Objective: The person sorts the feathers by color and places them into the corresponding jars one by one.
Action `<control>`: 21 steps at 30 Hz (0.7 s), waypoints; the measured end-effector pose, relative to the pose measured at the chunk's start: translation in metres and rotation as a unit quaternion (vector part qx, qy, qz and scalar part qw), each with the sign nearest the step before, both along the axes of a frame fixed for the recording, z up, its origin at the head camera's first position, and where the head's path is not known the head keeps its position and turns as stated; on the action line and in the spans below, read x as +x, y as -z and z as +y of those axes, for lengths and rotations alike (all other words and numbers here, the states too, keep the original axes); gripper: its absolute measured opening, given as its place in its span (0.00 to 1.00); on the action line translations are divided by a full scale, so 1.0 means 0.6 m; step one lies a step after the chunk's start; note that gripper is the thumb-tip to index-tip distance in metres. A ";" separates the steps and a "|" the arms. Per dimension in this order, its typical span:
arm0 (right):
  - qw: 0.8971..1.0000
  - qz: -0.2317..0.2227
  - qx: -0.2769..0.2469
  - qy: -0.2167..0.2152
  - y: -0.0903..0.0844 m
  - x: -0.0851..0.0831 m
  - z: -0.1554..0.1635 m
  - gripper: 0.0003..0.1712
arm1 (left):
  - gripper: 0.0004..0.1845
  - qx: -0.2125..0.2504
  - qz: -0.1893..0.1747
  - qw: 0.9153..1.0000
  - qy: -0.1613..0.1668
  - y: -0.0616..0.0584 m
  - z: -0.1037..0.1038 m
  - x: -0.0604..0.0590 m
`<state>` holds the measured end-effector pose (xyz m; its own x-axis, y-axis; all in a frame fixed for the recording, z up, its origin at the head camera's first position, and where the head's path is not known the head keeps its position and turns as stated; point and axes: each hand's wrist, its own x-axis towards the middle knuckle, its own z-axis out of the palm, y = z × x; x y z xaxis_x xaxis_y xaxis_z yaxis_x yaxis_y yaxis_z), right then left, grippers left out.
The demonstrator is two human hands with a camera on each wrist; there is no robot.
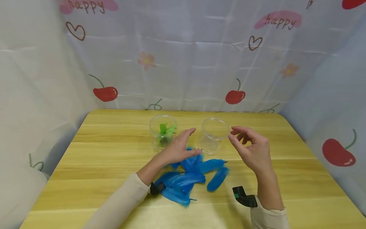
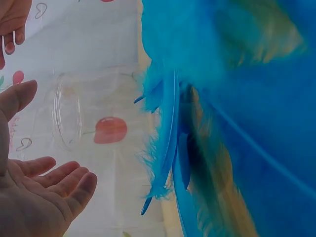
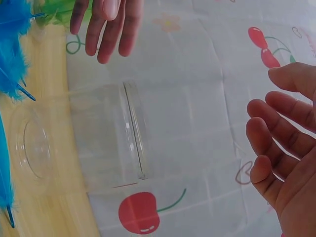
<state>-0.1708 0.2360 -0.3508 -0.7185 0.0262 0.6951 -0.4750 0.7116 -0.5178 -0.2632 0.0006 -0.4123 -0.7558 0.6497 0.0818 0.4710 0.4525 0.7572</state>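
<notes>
Both hands (left (image 1: 178, 149), right (image 1: 251, 149)) spread, holding nothing, flank empty jar (image 1: 213, 135); a careless reach could tip it onto feathers (image 1: 188, 178).

— Where could a hand pass?

— Bare wood lay wide on both sides of the table (image 1: 108, 152) and along its near edge. The curtain (image 1: 183, 63) closed off the back and both flanks.

— And in the middle?

— Two clear jars stood well apart: the left jar (image 1: 163, 132) holding green feathers (image 1: 166, 129), the right jar (image 1: 213, 135) open-mouthed. A gap ran between them. Blue feathers (image 1: 188, 178) sprawled just in front, covering the centre.
</notes>
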 end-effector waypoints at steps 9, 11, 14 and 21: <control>1.000 -0.001 0.010 0.002 -0.001 -0.006 0.004 0.14 | 0.45 -0.001 -0.001 1.000 0.009 -0.001 0.014 -0.018; 1.000 -0.004 0.011 0.004 0.000 -0.007 0.005 0.14 | 0.45 0.000 0.000 1.000 0.015 0.000 0.018 -0.020; 1.000 -0.009 0.012 0.007 0.002 -0.008 0.007 0.14 | 0.46 0.000 -0.003 1.000 0.017 0.001 0.025 -0.022; 1.000 -0.014 0.011 0.011 0.008 -0.007 0.009 0.14 | 0.49 -0.011 -0.006 1.000 -0.012 0.004 0.044 -0.029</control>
